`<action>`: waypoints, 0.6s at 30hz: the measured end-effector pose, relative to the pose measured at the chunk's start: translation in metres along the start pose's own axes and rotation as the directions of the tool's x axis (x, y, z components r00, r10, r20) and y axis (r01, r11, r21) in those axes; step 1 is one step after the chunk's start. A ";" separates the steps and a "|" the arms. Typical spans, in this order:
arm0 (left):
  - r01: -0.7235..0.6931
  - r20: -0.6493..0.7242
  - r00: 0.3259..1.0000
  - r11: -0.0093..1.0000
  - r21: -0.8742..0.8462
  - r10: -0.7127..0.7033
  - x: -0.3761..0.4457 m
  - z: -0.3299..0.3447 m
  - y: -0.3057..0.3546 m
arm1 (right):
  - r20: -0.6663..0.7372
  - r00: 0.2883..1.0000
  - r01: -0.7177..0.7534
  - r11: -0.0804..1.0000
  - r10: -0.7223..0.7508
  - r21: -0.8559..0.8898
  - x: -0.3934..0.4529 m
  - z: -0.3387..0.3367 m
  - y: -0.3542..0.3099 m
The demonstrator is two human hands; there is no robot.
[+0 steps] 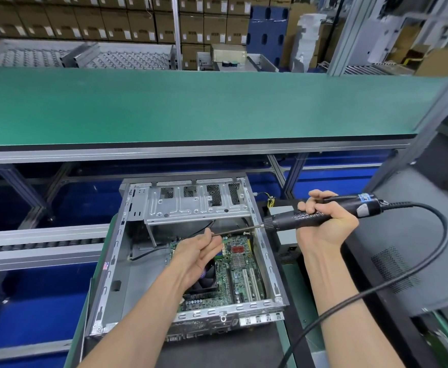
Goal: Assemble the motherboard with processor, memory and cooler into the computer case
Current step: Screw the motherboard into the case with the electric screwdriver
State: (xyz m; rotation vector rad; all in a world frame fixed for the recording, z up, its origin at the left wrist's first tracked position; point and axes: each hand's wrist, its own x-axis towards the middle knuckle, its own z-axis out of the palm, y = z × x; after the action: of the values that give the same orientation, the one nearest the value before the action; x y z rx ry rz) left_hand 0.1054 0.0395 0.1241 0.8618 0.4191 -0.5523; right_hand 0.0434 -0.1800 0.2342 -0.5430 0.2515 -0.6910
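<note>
An open computer case (191,251) lies on its side on a dark mat on the table (292,338), its open face up. Inside, the green motherboard (233,274) sits flat in the right half of the case, with a black fan cooler (204,280) on its left part, partly hidden by the left wrist. A silver drive cage (196,203) spans the far end of the case.

The right hand (323,221) is wrapped around the black body of an electric screwdriver (321,211), held nearly level above the right edge of the case, pointing left. Its thin bit (233,231) reaches across over the far part of the motherboard. The left hand (199,251) is over the board, palm turned up, thumb and fingertips pinching the tip end of the bit. Whether a screw sits at the tip cannot be told.

A black cable (430,261) loops from the rear of the screwdriver to the right and back toward the near edge. A long green conveyor belt (191,107) runs across the scene beyond the case. Stacked cardboard boxes (85,19) fill the far background.
</note>
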 end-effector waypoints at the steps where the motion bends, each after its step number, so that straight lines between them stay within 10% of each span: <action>1: -0.003 -0.007 1.000 1.000 0.011 0.003 0.000 0.000 0.000 | -0.001 1.000 -0.001 1.000 0.001 0.007 0.000 0.000 0.000; 18: -0.004 0.017 1.000 0.998 -0.063 0.005 0.004 0.000 -0.002 | -0.031 0.999 -0.019 0.999 0.020 0.039 0.000 -0.001 0.000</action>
State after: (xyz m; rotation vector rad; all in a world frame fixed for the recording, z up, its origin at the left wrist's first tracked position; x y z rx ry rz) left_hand 0.1077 0.0376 0.1204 0.7974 0.4170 -0.5390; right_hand 0.0431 -0.1803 0.2333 -0.4930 0.2717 -0.6843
